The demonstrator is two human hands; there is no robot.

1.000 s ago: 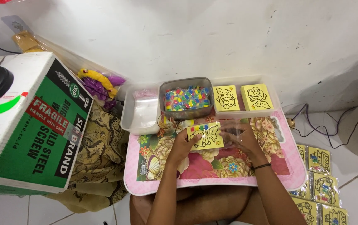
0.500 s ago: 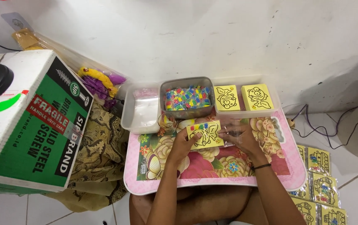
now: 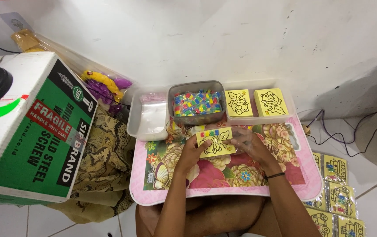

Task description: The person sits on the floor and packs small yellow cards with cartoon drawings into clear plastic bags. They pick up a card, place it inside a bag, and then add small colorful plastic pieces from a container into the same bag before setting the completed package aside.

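Both hands, the left hand [image 3: 191,151] and right hand [image 3: 249,142], gripped a yellow drawing card [image 3: 215,142] over the pink floral lap tray [image 3: 228,184], coloured packets lining only its top edge, the rest seemingly unfilled.

One head view looks steeply down, close over the lap tray [image 3: 302,184].

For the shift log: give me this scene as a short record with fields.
Left hand: holds the yellow card at its left edge
Right hand: on the card's right edge
Card: black outline drawing, small coloured pieces along its top
Surface: pink floral lap tray
Behind the card: grey tub of coloured pieces, clear tray with two yellow cards, clear tub
Left side: green and white carton
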